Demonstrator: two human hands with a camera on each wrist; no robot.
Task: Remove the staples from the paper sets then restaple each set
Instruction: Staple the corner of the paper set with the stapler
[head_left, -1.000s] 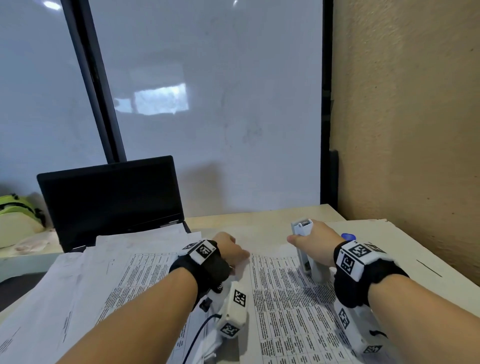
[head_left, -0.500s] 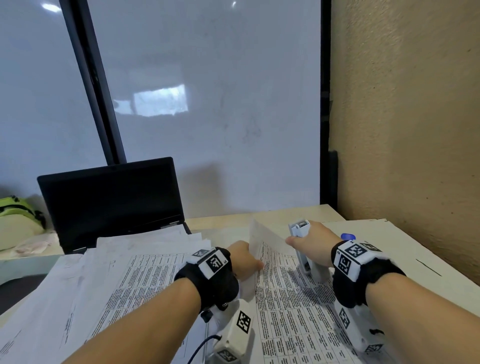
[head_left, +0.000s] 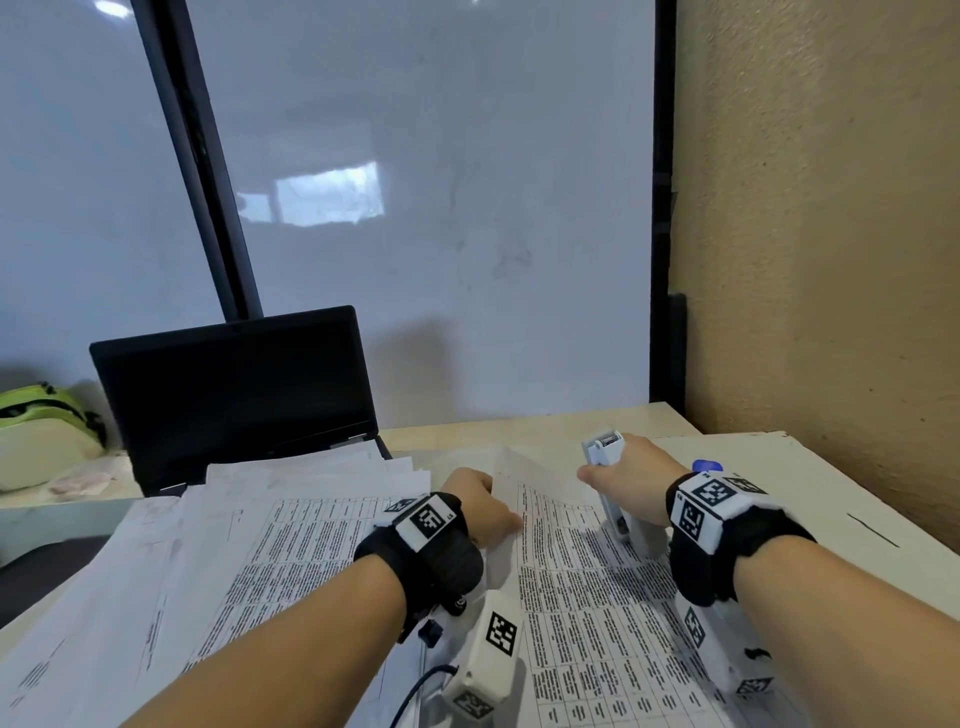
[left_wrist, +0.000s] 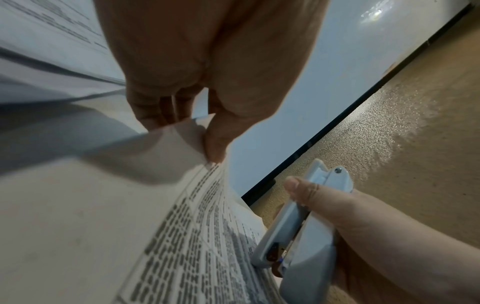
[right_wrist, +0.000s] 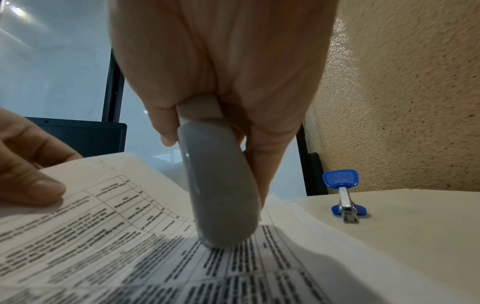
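The left hand (head_left: 480, 506) pinches the raised far corner of the top printed sheet (left_wrist: 187, 226) between thumb and fingers, and that corner sits between the two hands, a little nearer the left. The right hand (head_left: 626, 486) is wrapped around a smooth grey-white stapler (right_wrist: 221, 185) standing nose-down on the paper set, its long axis tilted up and away, just right of the lifted corner. The thin, limp paper curls where it is lifted; a blue staple remover (right_wrist: 346, 194) lies farther right on the pale desk (head_left: 857, 499).
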